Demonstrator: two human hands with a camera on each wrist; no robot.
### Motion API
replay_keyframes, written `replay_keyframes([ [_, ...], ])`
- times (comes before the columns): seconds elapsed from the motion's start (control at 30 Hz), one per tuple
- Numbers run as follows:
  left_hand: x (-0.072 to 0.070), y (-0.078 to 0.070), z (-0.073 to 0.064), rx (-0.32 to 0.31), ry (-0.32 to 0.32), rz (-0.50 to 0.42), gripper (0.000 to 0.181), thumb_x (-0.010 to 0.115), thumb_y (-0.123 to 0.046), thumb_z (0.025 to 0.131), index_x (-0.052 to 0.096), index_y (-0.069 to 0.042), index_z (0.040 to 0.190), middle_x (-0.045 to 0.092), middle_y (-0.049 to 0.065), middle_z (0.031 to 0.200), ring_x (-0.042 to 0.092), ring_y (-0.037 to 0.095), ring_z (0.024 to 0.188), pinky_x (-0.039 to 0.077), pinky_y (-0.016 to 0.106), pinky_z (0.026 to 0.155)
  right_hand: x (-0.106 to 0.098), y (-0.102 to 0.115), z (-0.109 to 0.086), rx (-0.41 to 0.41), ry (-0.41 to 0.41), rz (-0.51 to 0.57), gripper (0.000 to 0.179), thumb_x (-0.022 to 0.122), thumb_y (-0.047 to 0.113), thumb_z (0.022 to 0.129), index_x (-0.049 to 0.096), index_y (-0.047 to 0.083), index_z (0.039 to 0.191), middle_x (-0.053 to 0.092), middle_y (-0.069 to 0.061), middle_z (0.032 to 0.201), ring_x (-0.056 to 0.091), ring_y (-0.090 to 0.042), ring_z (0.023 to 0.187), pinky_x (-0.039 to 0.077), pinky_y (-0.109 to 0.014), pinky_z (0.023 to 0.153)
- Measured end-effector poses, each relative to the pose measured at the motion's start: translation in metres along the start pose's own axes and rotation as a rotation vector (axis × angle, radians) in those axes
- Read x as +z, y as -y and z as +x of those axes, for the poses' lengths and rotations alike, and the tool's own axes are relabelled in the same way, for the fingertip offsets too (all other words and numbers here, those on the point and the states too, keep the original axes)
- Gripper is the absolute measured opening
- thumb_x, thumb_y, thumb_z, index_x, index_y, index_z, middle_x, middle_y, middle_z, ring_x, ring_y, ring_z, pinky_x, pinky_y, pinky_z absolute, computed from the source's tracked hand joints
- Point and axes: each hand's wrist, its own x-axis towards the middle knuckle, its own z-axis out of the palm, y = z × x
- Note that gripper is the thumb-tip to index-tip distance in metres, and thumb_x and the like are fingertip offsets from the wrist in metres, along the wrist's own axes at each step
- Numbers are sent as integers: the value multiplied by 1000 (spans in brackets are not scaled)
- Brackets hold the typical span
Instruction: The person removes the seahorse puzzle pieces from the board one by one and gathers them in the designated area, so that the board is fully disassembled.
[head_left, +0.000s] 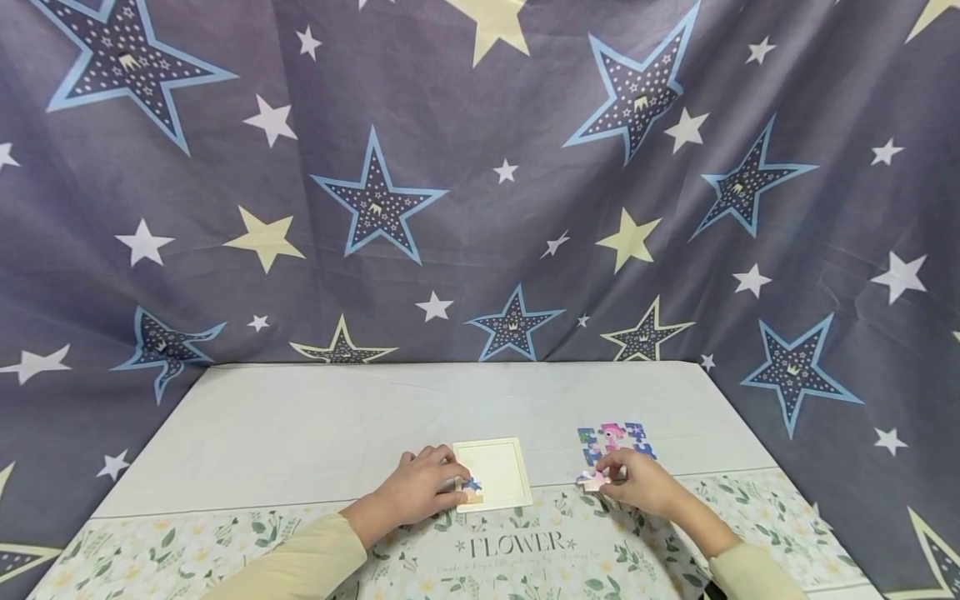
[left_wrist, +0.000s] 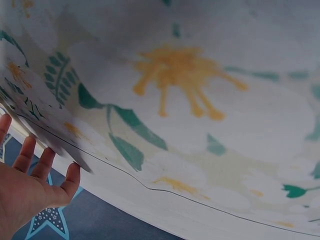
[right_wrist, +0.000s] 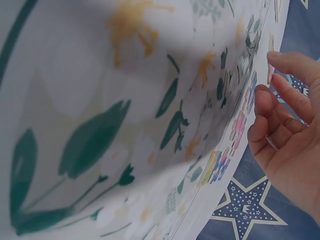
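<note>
A shallow cream puzzle tray [head_left: 501,475] lies on the table, with a blue-and-orange jigsaw piece [head_left: 472,490] in its lower left corner. My left hand [head_left: 420,486] rests at the tray's left edge, thumb and forefinger beside that piece. In the left wrist view its fingers [left_wrist: 46,162] are spread and slightly bent. To the right, my right hand [head_left: 637,482] pinches a pinkish jigsaw piece [head_left: 592,481] between thumb and forefinger. Behind it lie loosely arranged blue and pink jigsaw pieces [head_left: 612,435], partly hidden by this hand.
A white table [head_left: 360,425] carries a floral cloth band [head_left: 517,546] with the word FLOWER along its front. Beyond the table's back edge hangs a grey-purple curtain [head_left: 450,283] printed with stars, which also runs along both sides.
</note>
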Motion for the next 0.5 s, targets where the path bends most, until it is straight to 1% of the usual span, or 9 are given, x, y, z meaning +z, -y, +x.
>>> replay_keyframes([
  [0.13, 0, -1, 0, 2, -3, 4, 35, 52, -55, 89, 61, -35, 116, 52, -7, 113, 49, 12, 101, 39, 41, 80, -2, -1, -2, -23, -3, 9, 26, 73, 12, 78, 64, 1, 100, 57, -3, 82, 42, -2, 59, 40, -21, 53],
  [0.2, -1, -1, 0, 2, -2, 2, 35, 52, -55, 89, 61, -35, 116, 52, -7, 113, 49, 13, 101, 38, 41, 80, -2, -2, -3, -22, -2, 13, 26, 73, 11, 78, 64, 1, 101, 57, -4, 83, 42, -3, 59, 40, -21, 53],
  [0.5, -2, -1, 0, 3, 5, -21, 35, 52, -54, 89, 61, -35, 116, 51, -7, 113, 48, 13, 101, 37, 40, 79, -6, -4, -5, 26, 3, 12, 24, 71, 12, 81, 64, 3, 102, 56, -2, 83, 42, -4, 57, 41, -22, 53],
])
